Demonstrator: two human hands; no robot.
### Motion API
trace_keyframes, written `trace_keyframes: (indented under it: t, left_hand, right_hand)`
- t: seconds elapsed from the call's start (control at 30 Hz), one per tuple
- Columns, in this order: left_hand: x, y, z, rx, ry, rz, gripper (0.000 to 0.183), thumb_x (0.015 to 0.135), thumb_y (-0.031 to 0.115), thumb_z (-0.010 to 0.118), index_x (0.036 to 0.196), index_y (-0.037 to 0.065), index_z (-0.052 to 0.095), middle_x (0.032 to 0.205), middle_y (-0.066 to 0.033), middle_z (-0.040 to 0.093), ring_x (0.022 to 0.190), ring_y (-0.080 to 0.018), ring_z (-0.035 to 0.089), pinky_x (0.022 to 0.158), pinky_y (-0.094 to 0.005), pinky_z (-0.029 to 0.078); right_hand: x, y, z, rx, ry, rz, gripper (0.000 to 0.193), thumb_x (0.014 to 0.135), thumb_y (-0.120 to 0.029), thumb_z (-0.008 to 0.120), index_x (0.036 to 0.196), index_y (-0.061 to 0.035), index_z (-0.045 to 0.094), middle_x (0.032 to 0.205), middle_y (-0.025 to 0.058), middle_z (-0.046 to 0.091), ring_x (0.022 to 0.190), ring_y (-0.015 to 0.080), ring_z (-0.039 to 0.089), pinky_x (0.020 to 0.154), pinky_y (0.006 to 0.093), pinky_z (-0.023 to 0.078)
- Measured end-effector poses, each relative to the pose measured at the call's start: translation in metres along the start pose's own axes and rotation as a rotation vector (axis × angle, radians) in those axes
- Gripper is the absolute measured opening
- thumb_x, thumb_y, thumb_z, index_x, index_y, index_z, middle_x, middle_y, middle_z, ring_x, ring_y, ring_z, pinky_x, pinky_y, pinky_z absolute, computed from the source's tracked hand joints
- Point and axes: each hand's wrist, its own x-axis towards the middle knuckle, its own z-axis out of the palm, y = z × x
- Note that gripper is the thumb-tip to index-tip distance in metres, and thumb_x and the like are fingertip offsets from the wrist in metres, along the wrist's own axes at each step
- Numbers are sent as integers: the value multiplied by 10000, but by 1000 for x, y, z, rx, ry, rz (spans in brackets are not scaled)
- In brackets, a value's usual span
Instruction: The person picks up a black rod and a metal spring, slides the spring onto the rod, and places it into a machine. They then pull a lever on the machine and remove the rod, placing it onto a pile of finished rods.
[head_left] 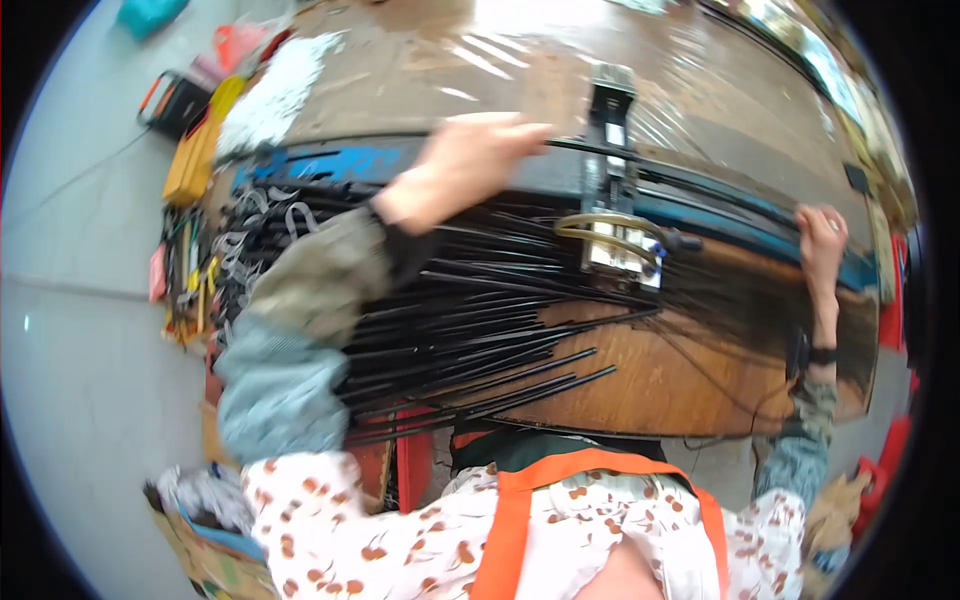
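A thin black rod (690, 180) runs across a small clamp-like machine (612, 115) on the workbench. My left hand (465, 165), slightly smeared by motion, is closed around the rod's left part, left of the machine. My right hand (823, 238) is far to the right, its fingers closed at the rod's other end. On the near side, the machine has a metal block with tan hoses (605, 225) and a black knob (685, 242). Below my left forearm lies a loose pile of similar black rods (470, 335), several with cord loops at their left ends.
Brown sheeting covers the far part of the wooden workbench (700, 375). Grey-white straps (245, 235) lie tangled at the pile's left. Beyond the left edge are a yellow bin (190, 165), a black box (175, 105) and a tool tray (185, 270). Thin cables cross the right part of the bench.
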Motion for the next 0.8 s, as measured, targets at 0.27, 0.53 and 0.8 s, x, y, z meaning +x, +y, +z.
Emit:
trace_keyframes:
  t: [0.27, 0.53, 0.8]
  left_hand:
    - [20, 12, 34, -113, -156, -162, 292, 998, 282, 564, 849, 32, 584, 773, -169, 659, 775, -358, 676, 683, -455, 534]
    - [27, 14, 48, -155, -91, -104, 285, 1001, 280, 559, 839, 46, 582, 826, -163, 669, 800, -369, 668, 677, -468, 526]
    - [30, 20, 47, -57, -178, -254, 198, 978, 268, 568, 885, 95, 594, 765, -188, 662, 751, -405, 664, 625, -506, 513]
  right_hand:
    - [-33, 15, 32, 101, 44, 128, 48, 935, -34, 628, 963, 2, 643, 890, 141, 636, 852, 313, 611, 773, 397, 477]
    - [-47, 11, 17, 26, 2, 173, 172, 944, -54, 640, 1099, -39, 712, 1079, 98, 697, 1089, 292, 617, 959, 379, 460]
    - [-21, -145, 3, 241, 61, 27, 243, 884, -101, 702, 1126, -72, 711, 1059, 36, 727, 1065, 243, 620, 910, 357, 391]
